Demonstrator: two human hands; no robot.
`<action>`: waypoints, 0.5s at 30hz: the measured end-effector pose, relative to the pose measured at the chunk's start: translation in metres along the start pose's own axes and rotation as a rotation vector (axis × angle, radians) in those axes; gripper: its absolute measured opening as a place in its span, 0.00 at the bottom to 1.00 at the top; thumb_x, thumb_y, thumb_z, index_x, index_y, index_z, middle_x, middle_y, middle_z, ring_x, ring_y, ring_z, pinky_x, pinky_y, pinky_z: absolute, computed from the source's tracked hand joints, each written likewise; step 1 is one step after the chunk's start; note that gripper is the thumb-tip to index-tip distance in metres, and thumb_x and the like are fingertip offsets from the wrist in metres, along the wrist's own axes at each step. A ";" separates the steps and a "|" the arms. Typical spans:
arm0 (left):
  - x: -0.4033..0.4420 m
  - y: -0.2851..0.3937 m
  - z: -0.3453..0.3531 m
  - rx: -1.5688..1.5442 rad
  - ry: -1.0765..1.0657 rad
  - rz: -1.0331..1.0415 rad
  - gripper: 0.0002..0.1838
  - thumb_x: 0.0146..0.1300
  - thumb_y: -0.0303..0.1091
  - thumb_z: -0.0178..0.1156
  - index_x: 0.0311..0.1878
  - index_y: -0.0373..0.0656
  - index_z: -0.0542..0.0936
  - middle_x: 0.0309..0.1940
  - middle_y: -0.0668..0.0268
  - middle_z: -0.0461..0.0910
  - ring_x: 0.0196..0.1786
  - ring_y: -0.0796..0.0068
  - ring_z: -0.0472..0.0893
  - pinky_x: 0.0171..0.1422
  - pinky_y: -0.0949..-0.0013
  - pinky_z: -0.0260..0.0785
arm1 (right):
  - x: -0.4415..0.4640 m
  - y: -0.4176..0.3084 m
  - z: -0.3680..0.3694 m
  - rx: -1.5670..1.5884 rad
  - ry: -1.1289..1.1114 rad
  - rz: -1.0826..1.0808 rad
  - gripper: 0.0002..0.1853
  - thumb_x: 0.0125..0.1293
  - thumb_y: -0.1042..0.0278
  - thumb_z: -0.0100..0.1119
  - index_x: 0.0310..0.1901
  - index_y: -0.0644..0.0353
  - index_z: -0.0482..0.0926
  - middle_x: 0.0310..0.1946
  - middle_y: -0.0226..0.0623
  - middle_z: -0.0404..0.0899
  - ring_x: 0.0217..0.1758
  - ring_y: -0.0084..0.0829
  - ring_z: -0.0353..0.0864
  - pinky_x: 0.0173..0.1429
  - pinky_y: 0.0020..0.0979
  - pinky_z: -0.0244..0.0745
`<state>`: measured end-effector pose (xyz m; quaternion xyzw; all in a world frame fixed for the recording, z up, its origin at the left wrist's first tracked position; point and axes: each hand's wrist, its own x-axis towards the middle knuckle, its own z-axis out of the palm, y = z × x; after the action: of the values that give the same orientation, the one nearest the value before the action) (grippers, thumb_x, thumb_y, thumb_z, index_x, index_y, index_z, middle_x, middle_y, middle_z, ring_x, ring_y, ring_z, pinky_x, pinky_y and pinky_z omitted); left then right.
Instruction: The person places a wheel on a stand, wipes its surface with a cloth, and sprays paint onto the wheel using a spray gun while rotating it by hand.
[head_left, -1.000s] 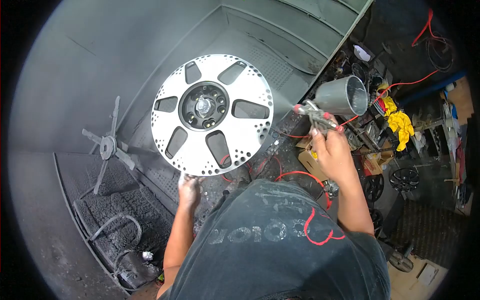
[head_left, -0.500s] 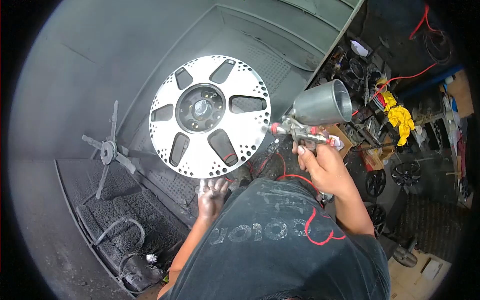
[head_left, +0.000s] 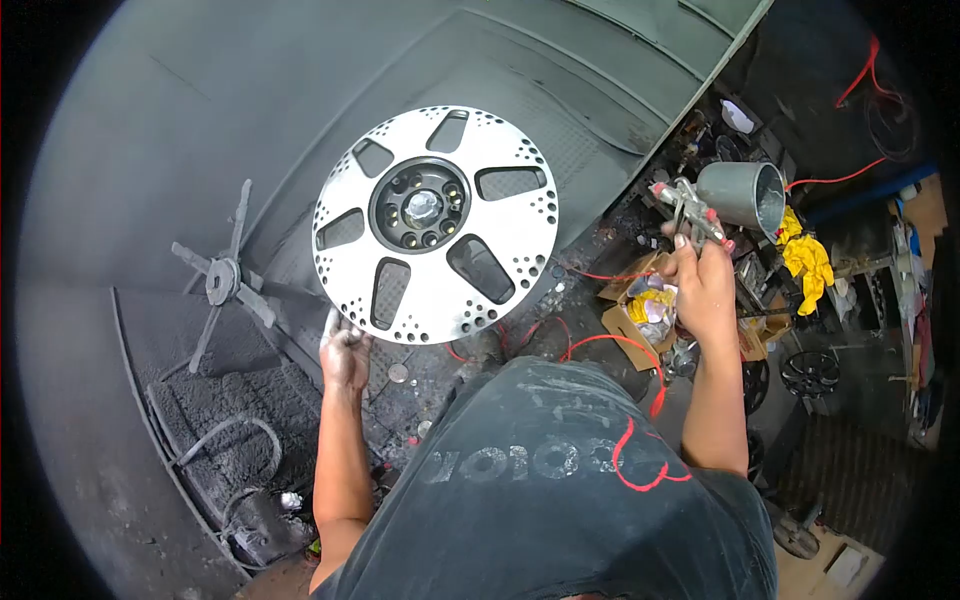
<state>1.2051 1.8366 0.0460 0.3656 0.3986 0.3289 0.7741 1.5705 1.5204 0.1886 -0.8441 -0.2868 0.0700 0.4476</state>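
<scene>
A silver alloy wheel (head_left: 500,225), with long slots and drilled holes, faces me left of centre; its dark hub recess has a crumpled silvery piece in the middle. My left hand (head_left: 346,358), coated in silver, is closed at the wheel's lower-left edge, its fingertips partly hidden behind the rim. Off to the right, my right hand (head_left: 706,285) is wrapped round the handle of a spray gun (head_left: 690,212). The gun's grey metal cup (head_left: 735,195) tilts to the right, and its nozzle points left, well apart from the wheel.
A dusty four-armed stand (head_left: 222,280) stands at left, above a dark textured mat (head_left: 240,400). A red hose (head_left: 620,340) curves beside my legs. An open cardboard box (head_left: 630,335) holds scraps. At right are cluttered shelves with yellow cloth (head_left: 808,268) and a black wheel (head_left: 810,374).
My right hand has drawn the spray gun up and right, away from the wheel. My left hand has shifted left along the rim. The wheel's slots have turned.
</scene>
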 end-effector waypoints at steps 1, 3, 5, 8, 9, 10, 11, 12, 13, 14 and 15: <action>0.005 0.006 -0.004 -0.014 -0.031 -0.005 0.40 0.54 0.16 0.40 0.77 0.34 0.56 0.65 0.59 0.73 0.60 0.67 0.78 0.65 0.60 0.72 | 0.003 0.000 0.001 0.003 -0.002 -0.004 0.11 0.75 0.71 0.49 0.49 0.70 0.78 0.22 0.38 0.79 0.27 0.32 0.80 0.36 0.36 0.74; 0.014 0.015 -0.006 0.048 -0.030 -0.027 0.40 0.54 0.14 0.40 0.76 0.33 0.57 0.64 0.60 0.74 0.58 0.69 0.78 0.63 0.63 0.72 | 0.010 -0.004 0.004 -0.011 0.042 -0.107 0.11 0.74 0.72 0.49 0.50 0.69 0.78 0.23 0.38 0.79 0.27 0.32 0.80 0.36 0.36 0.74; 0.018 0.022 -0.004 0.054 -0.031 -0.026 0.40 0.54 0.13 0.41 0.76 0.35 0.58 0.63 0.62 0.74 0.56 0.71 0.78 0.61 0.64 0.71 | 0.018 0.002 0.006 -0.042 0.025 -0.132 0.11 0.75 0.71 0.48 0.48 0.68 0.78 0.23 0.39 0.79 0.26 0.35 0.79 0.35 0.37 0.73; 0.015 0.017 -0.008 0.146 -0.061 -0.024 0.40 0.56 0.12 0.42 0.76 0.39 0.59 0.63 0.65 0.75 0.55 0.74 0.77 0.59 0.67 0.69 | 0.023 0.007 0.009 -0.066 -0.001 -0.102 0.13 0.76 0.67 0.47 0.38 0.68 0.77 0.20 0.41 0.76 0.26 0.40 0.78 0.35 0.43 0.69; 0.008 0.012 0.000 0.129 -0.030 -0.011 0.40 0.55 0.12 0.43 0.76 0.39 0.60 0.62 0.65 0.75 0.55 0.76 0.77 0.57 0.69 0.69 | 0.021 0.004 0.008 -0.061 -0.012 -0.111 0.13 0.76 0.67 0.47 0.38 0.68 0.77 0.20 0.41 0.76 0.26 0.40 0.78 0.35 0.43 0.69; 0.005 0.001 -0.006 0.089 -0.104 0.014 0.41 0.54 0.12 0.43 0.76 0.39 0.59 0.62 0.65 0.75 0.54 0.76 0.77 0.56 0.70 0.69 | 0.017 0.000 0.007 -0.036 -0.079 -0.055 0.14 0.76 0.67 0.47 0.38 0.68 0.77 0.20 0.41 0.76 0.26 0.40 0.78 0.35 0.42 0.69; 0.001 -0.011 -0.013 0.051 -0.180 0.038 0.41 0.54 0.12 0.44 0.76 0.39 0.59 0.62 0.64 0.75 0.54 0.76 0.77 0.56 0.71 0.70 | 0.012 -0.003 0.005 -0.012 -0.146 0.003 0.14 0.75 0.66 0.48 0.37 0.68 0.77 0.19 0.41 0.75 0.26 0.40 0.78 0.36 0.41 0.69; -0.025 -0.011 0.026 0.054 0.008 0.053 0.43 0.52 0.12 0.45 0.77 0.40 0.59 0.62 0.64 0.75 0.55 0.77 0.77 0.54 0.72 0.70 | 0.005 -0.009 0.003 -0.035 -0.199 0.010 0.12 0.74 0.68 0.49 0.42 0.69 0.78 0.22 0.43 0.76 0.27 0.42 0.78 0.37 0.41 0.70; -0.023 -0.039 0.007 0.074 -0.104 0.063 0.46 0.50 0.11 0.45 0.78 0.42 0.56 0.68 0.61 0.70 0.63 0.72 0.75 0.60 0.68 0.71 | -0.005 -0.013 0.004 -0.034 -0.208 0.004 0.12 0.74 0.68 0.49 0.42 0.69 0.78 0.22 0.43 0.76 0.27 0.42 0.78 0.37 0.41 0.70; -0.062 -0.070 0.060 0.011 0.051 0.184 0.48 0.52 0.13 0.47 0.80 0.45 0.49 0.74 0.58 0.61 0.72 0.64 0.68 0.68 0.60 0.69 | -0.015 -0.017 0.005 -0.039 -0.234 -0.133 0.11 0.74 0.70 0.50 0.45 0.69 0.78 0.24 0.45 0.77 0.28 0.43 0.78 0.37 0.40 0.71; -0.079 -0.082 0.081 0.104 0.011 0.183 0.50 0.55 0.15 0.49 0.82 0.47 0.41 0.78 0.56 0.55 0.77 0.57 0.61 0.74 0.54 0.63 | -0.024 -0.021 0.004 -0.043 -0.249 -0.264 0.11 0.73 0.71 0.50 0.49 0.69 0.78 0.26 0.47 0.77 0.30 0.44 0.79 0.38 0.40 0.72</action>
<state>1.2562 1.7065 0.0413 0.4382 0.3844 0.3794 0.7185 1.5402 1.5197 0.1996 -0.7932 -0.4498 0.1086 0.3959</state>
